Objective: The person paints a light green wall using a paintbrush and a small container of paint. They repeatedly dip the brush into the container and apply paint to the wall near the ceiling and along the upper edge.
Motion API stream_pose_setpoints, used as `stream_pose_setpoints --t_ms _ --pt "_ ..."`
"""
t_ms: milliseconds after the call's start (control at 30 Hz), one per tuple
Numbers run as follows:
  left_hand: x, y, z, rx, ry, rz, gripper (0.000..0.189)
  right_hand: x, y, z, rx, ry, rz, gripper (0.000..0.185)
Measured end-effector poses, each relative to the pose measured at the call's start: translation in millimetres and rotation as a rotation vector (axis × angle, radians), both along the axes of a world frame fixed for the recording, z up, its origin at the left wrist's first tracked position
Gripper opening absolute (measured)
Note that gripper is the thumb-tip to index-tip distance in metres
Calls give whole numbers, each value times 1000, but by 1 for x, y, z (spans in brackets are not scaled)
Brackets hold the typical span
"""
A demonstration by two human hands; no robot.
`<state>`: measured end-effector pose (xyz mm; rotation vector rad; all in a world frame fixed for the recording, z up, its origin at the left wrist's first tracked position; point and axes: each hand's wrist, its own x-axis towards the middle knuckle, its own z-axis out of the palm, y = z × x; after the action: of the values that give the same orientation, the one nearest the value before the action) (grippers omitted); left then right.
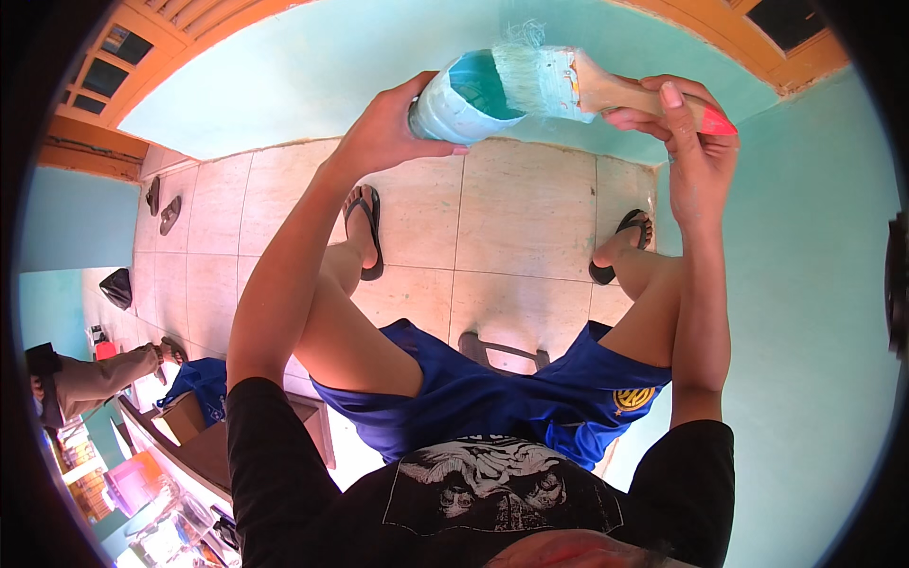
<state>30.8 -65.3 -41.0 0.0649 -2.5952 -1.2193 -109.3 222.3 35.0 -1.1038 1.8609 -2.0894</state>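
Observation:
My left hand [387,128] is wrapped around a paint-smeared plastic container [458,117], tilted so that its mouth and the teal inside show. In my right hand [692,138] is a flat paintbrush [561,82], held by its wooden handle with a red tip. Pale paint coats the brush's ferrule and bristles. The bristles lie at the right edge of the container's mouth; whether they touch the rim I cannot tell. Just beyond both hands stands a low wall [284,78] painted light turquoise.
Orange wooden frames [788,64] edge the wall above. A turquoise wall [802,284] rises close on my right. Tiled floor [525,206] lies between my sandalled feet, with a dark stool [504,355] beneath me. At left are loose sandals [170,213], a black bag [117,287] and another person's leg [106,380].

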Motion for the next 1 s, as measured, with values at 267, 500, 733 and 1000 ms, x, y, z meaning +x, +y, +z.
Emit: stream_pose_setpoints --t_ms 267,500,733,1000 --pt "1 1 4 60 -85 -8 87 -2 1 -1 -16 9 -22 34" --pt "1 3 3 -24 -18 -32 81 2 0 1 -107 -61 -13 31" --pt "1 1 1 26 -1 5 82 4 -3 -2 -7 -43 7 31" --pt "3 -3 1 20 9 20 84 -1 1 0 -17 -28 8 32"
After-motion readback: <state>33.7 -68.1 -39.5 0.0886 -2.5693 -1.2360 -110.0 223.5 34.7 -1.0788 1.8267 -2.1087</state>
